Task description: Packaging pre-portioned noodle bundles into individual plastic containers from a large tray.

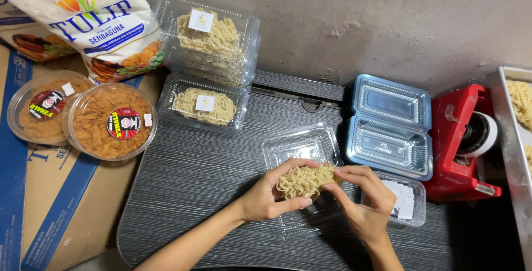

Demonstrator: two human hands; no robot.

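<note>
Both hands hold a clump of pale yellow raw noodles (303, 180) over an open clear plastic clamshell box (302, 148) on the dark table (194, 182). My left hand (271, 196) cups the clump from the left and below. My right hand (366, 199) pinches its right end with the fingertips. The lower half of the clear box is partly hidden under the hands.
Packed noodle boxes (204, 106) and a stack of them (213, 38) sit at the back left. Two round tubs of brown crumbs (111, 120), a flour bag (88, 10), open empty boxes (390, 124), a small tub of labels (404, 200), a red tape dispenser (460, 138), a metal tray (515, 132).
</note>
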